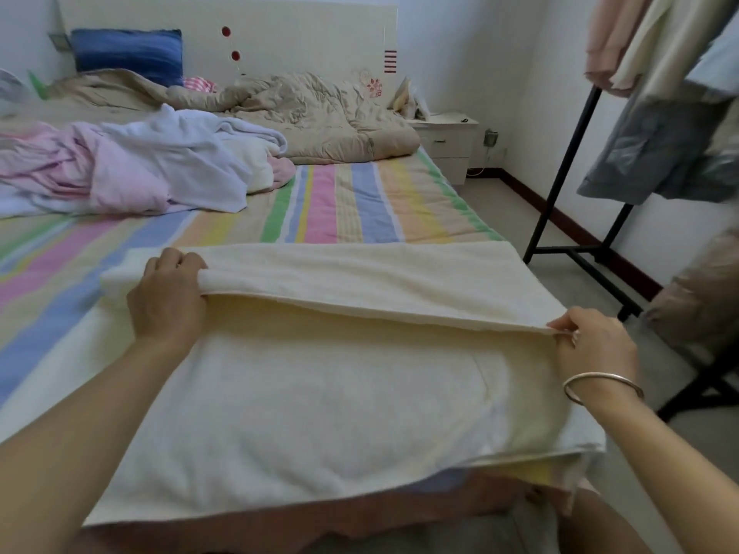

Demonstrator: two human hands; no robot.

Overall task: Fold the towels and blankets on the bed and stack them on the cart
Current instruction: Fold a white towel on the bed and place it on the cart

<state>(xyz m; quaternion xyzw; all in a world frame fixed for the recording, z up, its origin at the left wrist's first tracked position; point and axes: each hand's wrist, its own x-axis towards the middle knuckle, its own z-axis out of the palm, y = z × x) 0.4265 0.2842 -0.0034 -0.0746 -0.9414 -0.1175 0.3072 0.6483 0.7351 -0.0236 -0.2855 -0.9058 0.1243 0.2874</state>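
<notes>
At the far left of the bed point(340, 205) a heap of pink and white towels point(160, 169) lies unfolded, well apart from the work in hand. Nearer, the left hand point(168, 297) has its fingers curled over one end of a raised edge of the cream towel point(320, 413), gripping it knuckles-up. The towel lies spread across the near part of the striped sheet, directly in front of the person, its long axis running left to right between the two hands. The held edge belongs to an upper layer that slopes back to rest on the sheet, with a lower layer flat beneath it. At the other end, the right hand point(596, 345), with a bracelet point(602, 383) at the wrist, pinches the same edge between thumb and fingertips. This hand sits closer to the person than the left, so the edge runs slightly askew. The fold likely has to travel across the short axis, both hands moving together to keep the corners square. Far right stands a black-framed rack point(560, 169) hung with cloths; whether that is the cart is unclear.
</notes>
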